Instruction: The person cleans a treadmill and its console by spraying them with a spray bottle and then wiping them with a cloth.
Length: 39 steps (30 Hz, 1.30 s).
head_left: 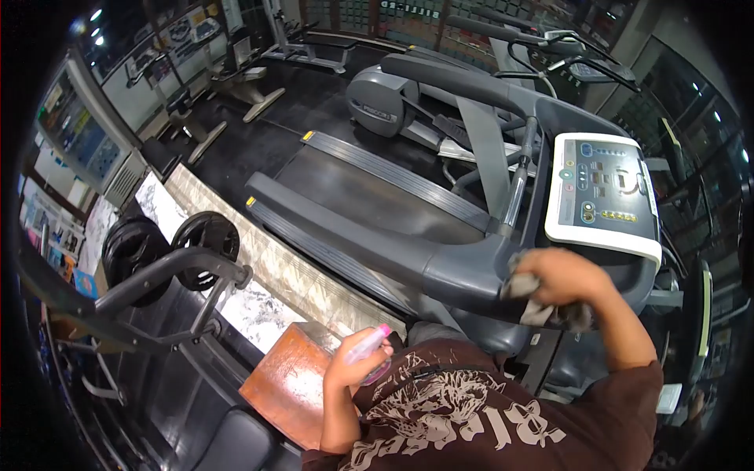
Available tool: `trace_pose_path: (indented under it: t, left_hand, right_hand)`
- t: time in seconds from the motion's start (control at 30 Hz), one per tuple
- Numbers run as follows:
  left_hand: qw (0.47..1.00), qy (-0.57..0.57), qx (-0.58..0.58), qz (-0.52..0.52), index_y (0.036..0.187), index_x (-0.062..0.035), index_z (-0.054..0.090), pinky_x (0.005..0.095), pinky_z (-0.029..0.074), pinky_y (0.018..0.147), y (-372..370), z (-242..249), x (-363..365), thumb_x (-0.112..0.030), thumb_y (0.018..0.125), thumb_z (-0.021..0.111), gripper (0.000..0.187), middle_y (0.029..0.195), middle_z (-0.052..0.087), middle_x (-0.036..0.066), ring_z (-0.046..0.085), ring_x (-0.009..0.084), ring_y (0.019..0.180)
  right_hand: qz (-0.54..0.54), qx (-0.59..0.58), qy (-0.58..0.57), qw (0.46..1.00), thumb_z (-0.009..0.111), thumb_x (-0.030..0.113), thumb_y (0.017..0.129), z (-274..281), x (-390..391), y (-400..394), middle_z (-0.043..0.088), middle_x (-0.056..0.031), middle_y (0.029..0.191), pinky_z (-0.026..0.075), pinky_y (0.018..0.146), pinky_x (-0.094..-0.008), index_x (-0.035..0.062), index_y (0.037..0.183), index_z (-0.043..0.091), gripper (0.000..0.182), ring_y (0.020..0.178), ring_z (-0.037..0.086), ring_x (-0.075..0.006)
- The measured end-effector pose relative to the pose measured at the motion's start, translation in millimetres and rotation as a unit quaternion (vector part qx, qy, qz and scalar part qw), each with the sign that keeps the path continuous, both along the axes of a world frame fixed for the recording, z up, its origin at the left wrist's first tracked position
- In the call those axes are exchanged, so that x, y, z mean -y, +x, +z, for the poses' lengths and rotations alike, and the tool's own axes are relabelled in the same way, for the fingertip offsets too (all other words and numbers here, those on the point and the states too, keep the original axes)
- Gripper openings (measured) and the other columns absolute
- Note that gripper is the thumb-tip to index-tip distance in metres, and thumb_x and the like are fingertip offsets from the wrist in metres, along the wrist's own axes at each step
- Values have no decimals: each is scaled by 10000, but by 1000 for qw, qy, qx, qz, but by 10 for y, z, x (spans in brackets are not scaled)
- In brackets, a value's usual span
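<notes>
With our right hand [559,276], we clamp our fingers on a bunched gray cloth [521,286] at the forward end of the treadmill's near handrail [463,271], just beside the lower left corner of the console [605,188]. Our left hand [349,367] closes around a clear pinkish bottle [369,345], tilted with its pink top to the right, above the upper right edge of the brown box [287,377].

The brown shirt [503,408] reads "Blessed"; the far window [416,11], blurred, "BILLIARD".
</notes>
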State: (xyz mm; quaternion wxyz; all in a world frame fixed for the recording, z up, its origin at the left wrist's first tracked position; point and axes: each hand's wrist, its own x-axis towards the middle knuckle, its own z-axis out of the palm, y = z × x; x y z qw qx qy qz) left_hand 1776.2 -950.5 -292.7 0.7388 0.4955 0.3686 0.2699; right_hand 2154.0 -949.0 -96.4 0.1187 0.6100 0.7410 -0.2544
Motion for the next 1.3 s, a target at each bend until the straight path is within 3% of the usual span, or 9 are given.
trace_pose_path:
  t: [0.13,0.23,0.3,0.43,0.63,0.83,0.93,1.1,1.3]
  left_hand:
    - [998,40,-1,-51,975,-14,659,246,496,731,292,-26,-116,-90,840,738,174,859,669,17,622,89,817]
    - [995,56,-4,-81,978,-14,656,250,496,714,436,-12,-277,-107,842,747,188,844,667,16,622,94,796]
    - [993,41,-19,-110,979,-14,652,251,500,710,469,-33,-392,-98,840,750,189,839,664,16,624,93,799]
    - [993,48,-8,-110,972,-11,641,253,501,679,507,-75,-545,-88,847,743,179,820,658,25,625,94,752]
    - [995,31,0,-98,962,-5,632,258,500,642,542,0,-566,-69,851,735,164,810,651,34,622,102,689]
    - [970,113,-16,-214,939,0,644,254,485,659,865,443,-482,-89,844,747,167,796,658,20,607,86,746]
    - [947,145,-2,-286,938,-12,649,269,484,644,1203,696,-370,-122,851,748,172,744,648,32,605,104,703]
    - [905,286,2,-315,874,-41,627,317,450,585,1849,903,-212,-147,848,743,159,687,595,76,562,186,603]
    - [886,286,6,-366,829,-35,587,340,430,547,2170,888,-116,-132,847,730,173,630,549,76,543,191,555]
  right_hand:
    - [-228,-75,155,958,753,149,750,174,316,230,673,-176,984,505,872,-422,50,1073,647,354,974,638,-374]
    - [-191,-21,142,971,768,229,755,-549,642,120,561,-221,1263,438,923,-511,127,1238,609,519,1127,549,-419]
    - [-94,140,238,956,771,273,746,-697,734,-203,527,-206,1282,396,932,-547,141,1283,593,582,1145,526,-400]
    - [-177,150,249,940,757,247,710,-959,513,-318,577,-115,1124,400,832,-499,146,1209,629,525,1030,542,-319]
    - [-114,66,380,916,629,186,786,-1459,-35,-741,584,-68,1050,403,757,-434,147,1038,687,262,962,537,-266]
    - [-112,69,333,934,613,161,798,-1234,141,-577,585,-56,1056,403,772,-460,153,1014,698,232,975,531,-278]
    - [-222,179,238,928,668,152,741,-477,553,-98,625,-53,1071,443,746,-473,239,1033,713,308,965,569,-296]
    - [-493,292,506,644,706,121,768,-56,1664,1240,584,-144,1214,457,879,-496,57,1119,677,358,1052,554,-360]
    - [-462,291,542,639,683,137,769,-741,1755,1076,534,-119,1281,408,934,-492,88,1117,689,352,1079,486,-384]
